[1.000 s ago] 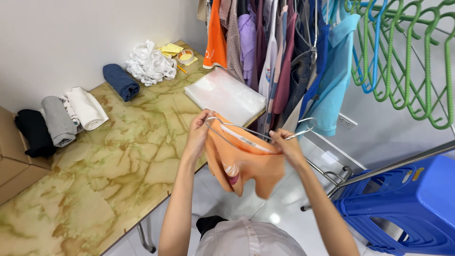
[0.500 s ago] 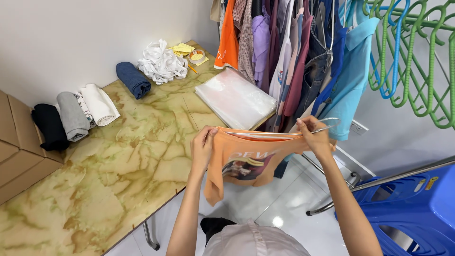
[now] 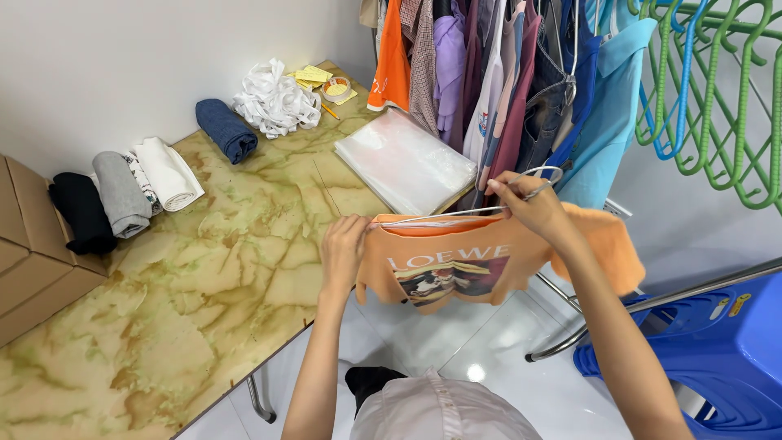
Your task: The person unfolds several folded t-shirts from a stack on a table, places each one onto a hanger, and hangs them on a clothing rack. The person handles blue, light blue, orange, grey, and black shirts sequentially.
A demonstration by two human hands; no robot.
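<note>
Both hands grip the work: left hand (image 3: 344, 244) pinches the orange T-shirt (image 3: 456, 265), right hand (image 3: 533, 204) holds its wire hanger (image 3: 464, 213); shirt not yet folded.

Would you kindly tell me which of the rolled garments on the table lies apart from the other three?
The dark blue roll. It lies alone by the heap of white straps, whereas the black, grey and white rolls sit side by side near the cardboard boxes.

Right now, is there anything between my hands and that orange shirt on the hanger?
Nothing visible. The left hand already grips one shoulder of the orange T-shirt, and the right hand holds the wire hanger at its hook end. Both touch it directly, beside the marble-patterned table.
</note>
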